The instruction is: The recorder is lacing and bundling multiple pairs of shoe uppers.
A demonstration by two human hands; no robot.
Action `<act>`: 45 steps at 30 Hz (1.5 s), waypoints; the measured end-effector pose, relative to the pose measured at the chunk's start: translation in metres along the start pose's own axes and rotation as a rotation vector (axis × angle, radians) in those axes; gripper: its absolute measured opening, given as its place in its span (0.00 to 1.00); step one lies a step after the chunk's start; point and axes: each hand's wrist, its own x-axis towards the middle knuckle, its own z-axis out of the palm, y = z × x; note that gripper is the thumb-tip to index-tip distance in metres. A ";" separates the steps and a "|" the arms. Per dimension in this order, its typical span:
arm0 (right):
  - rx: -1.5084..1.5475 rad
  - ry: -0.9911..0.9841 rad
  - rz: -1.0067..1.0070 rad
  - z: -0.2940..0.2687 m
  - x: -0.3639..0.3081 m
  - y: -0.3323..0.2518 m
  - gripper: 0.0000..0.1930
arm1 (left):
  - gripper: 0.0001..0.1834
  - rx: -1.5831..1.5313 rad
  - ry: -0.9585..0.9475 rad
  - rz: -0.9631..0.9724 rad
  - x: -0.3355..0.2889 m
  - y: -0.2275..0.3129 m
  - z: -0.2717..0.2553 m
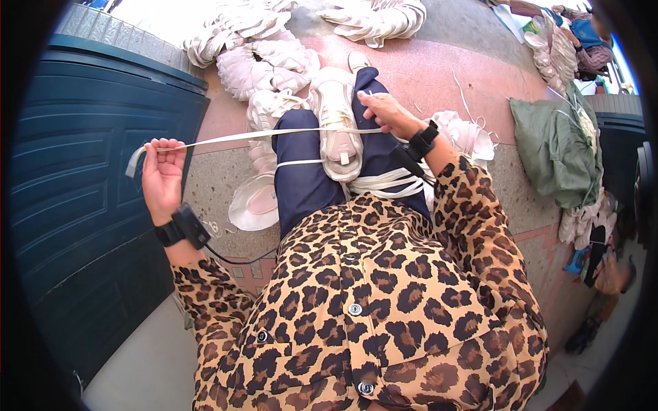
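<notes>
A flat white shoelace (253, 135) stretches from side to side above my thighs. My left hand (163, 175) has its fingers curled over the lace, and a short loose end hangs past it on the left. At the lace's other end is my right hand (389, 114), closed with its fingers bent together; its grip is partly hidden. Beneath the lace, a pale pink and white sneaker (338, 116) rests between my legs, heel toward me. More white laces (391, 183) lie in a bundle across my right thigh.
Strung shoe uppers (267, 65) lie in a pile ahead, with another pale heap (377, 20) beyond. Other shoe parts (462, 133) lie beside my right leg. A dark blue panelled door (89, 144) stands at left. A green sack (555, 147) and other people are at right.
</notes>
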 end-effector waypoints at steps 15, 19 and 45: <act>-0.696 0.059 -0.518 0.017 -0.042 0.035 0.11 | 0.12 0.757 0.048 0.329 0.059 0.049 0.050; -0.840 0.238 -0.617 0.020 -0.034 0.035 0.09 | 0.12 1.572 -0.175 0.555 0.052 -0.044 0.062; -1.420 0.142 -0.800 0.028 -0.025 0.019 0.04 | 0.07 1.771 -0.356 0.541 0.010 -0.223 0.089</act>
